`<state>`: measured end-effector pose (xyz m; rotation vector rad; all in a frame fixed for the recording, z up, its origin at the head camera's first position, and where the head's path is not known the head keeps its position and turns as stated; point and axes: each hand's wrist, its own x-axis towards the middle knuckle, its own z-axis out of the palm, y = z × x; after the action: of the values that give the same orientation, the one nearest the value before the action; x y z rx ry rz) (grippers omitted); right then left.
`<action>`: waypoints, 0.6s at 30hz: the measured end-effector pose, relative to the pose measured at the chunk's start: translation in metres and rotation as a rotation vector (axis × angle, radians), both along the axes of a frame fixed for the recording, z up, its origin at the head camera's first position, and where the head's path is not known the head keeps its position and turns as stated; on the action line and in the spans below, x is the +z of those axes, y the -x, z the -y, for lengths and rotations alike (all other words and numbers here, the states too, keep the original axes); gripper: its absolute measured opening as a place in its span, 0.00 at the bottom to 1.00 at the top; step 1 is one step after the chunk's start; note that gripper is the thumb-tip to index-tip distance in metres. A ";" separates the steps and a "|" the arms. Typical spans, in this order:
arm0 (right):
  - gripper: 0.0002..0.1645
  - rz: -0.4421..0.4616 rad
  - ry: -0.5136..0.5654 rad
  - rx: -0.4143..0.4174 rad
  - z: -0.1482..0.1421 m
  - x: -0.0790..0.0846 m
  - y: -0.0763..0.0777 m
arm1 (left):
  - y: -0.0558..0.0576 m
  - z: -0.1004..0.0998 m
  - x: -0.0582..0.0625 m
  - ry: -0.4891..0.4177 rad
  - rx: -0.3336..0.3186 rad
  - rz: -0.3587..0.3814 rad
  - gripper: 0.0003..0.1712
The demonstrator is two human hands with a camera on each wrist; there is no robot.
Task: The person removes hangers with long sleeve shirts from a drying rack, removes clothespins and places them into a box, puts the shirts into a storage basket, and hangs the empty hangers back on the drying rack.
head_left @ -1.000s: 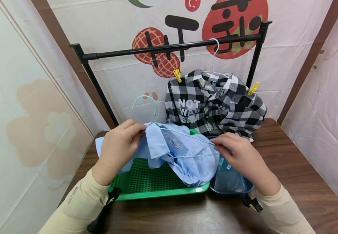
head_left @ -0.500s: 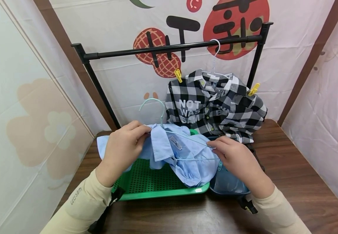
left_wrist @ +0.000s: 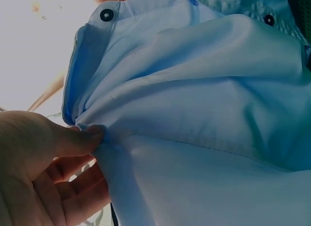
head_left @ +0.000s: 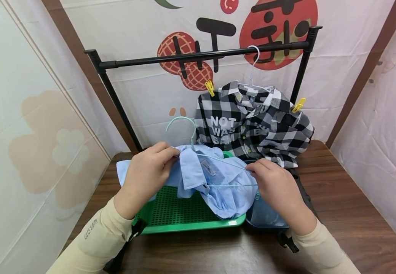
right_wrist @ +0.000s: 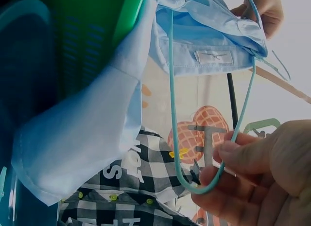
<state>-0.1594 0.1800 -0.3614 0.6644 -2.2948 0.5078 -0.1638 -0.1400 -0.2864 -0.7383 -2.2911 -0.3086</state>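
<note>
A light blue collared shirt (head_left: 230, 199) hangs between my hands over the green basket. My left hand (head_left: 149, 176) pinches the shirt at the shoulder beside the collar; in the left wrist view thumb and fingers gather the cloth (left_wrist: 194, 114). A mint-green wire hanger (head_left: 195, 129) sits partly inside the shirt, its hook sticking up past the collar. Its left arm is hidden under the cloth, while the right end is bare. That end is held by my right hand (head_left: 276, 186), whose thumb and fingers (right_wrist: 233, 153) pinch the wire near the bend.
Below the shirt stands a green perforated basket (head_left: 170, 228), with a dark blue bin (head_left: 268, 215) to its right. Behind them a black rack (head_left: 198, 56) carries a black-and-white checked shirt (head_left: 225, 114) on a white hanger, with yellow clothespins (head_left: 209, 88) at its shoulders.
The hanger's hook has shifted right and slightly down. My left hand and the collar have moved a little right; my right hand still pinches the hanger's end.
</note>
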 end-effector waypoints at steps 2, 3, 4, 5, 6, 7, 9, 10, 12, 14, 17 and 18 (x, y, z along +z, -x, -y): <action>0.11 -0.003 0.012 -0.018 0.001 0.000 -0.001 | 0.000 0.000 0.000 0.002 -0.002 0.004 0.06; 0.11 -0.005 0.017 -0.027 0.002 0.000 -0.001 | 0.000 0.000 0.001 0.003 -0.003 0.007 0.06; 0.12 -0.005 0.021 -0.037 0.002 0.000 -0.001 | 0.000 0.000 0.001 0.004 -0.004 0.010 0.06; 0.12 -0.004 0.023 -0.048 0.002 0.000 -0.001 | 0.000 0.000 0.001 0.005 -0.004 0.013 0.06; 0.12 -0.004 0.025 -0.058 0.003 0.000 -0.002 | -0.001 0.000 0.001 0.008 -0.002 0.017 0.06; 0.12 -0.004 0.026 -0.068 0.003 0.000 -0.002 | -0.001 0.001 0.001 0.009 0.000 0.020 0.06; 0.12 -0.004 0.029 -0.084 0.003 0.000 -0.002 | -0.001 0.001 0.001 0.013 0.006 0.030 0.07; 0.12 -0.004 0.030 -0.090 0.002 0.000 -0.003 | -0.001 0.001 0.001 0.015 0.008 0.034 0.07; 0.12 -0.006 0.033 -0.094 0.002 0.001 -0.003 | -0.001 0.002 0.000 0.019 0.015 0.041 0.07; 0.12 -0.010 0.034 -0.094 0.002 0.001 -0.003 | -0.001 0.003 0.000 0.020 0.018 0.045 0.07; 0.12 -0.018 0.034 -0.092 0.001 0.001 -0.003 | -0.001 0.005 0.000 0.024 0.025 0.048 0.07; 0.12 -0.021 0.033 -0.093 0.001 0.002 -0.002 | -0.002 0.005 0.000 0.024 0.027 0.049 0.07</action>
<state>-0.1570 0.1793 -0.3599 0.5426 -2.2805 0.4909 -0.1623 -0.1455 -0.2865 -0.7181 -2.3525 -0.2897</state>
